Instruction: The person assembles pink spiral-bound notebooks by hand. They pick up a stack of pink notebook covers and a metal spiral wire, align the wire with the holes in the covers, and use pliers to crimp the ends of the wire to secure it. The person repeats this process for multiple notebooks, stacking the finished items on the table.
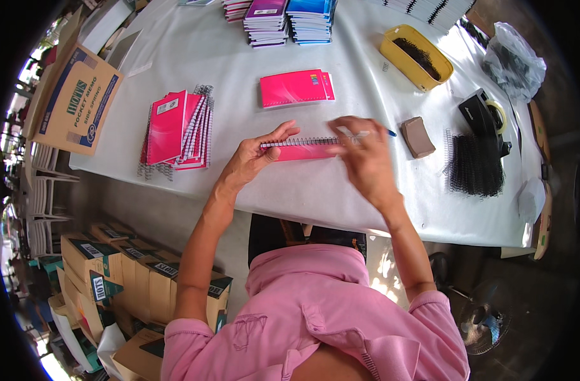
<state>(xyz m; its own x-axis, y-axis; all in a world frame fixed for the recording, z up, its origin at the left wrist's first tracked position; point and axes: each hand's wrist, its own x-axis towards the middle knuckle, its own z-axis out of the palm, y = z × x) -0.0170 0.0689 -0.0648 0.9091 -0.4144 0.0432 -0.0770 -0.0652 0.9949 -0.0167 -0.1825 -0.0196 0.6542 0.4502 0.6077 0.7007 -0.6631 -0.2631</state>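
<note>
Near the table's front edge, my left hand [258, 154] pinches the left end of a pink notebook [302, 152] between thumb and fingers. A dark spiral coil [309, 141] runs along the notebook's long upper edge. My right hand [365, 155] is at the right end of that coil, its fingers blurred by motion, so their grip is unclear. A slim thing with a blue tip [392, 133] shows just past the right fingers. Beyond my hands lie pink notebooks without coils [293, 87]. To the left, several coiled pink notebooks [167, 130] rest in a loose stack.
On the right are a brown block [418, 137], a heap of black spiral coils [473, 166], a black tape dispenser [479, 114] and a yellow tray [398, 54] of small black pieces. Purple [264, 22] and blue [310, 22] notebook stacks stand behind. A cardboard box [78, 101] is left.
</note>
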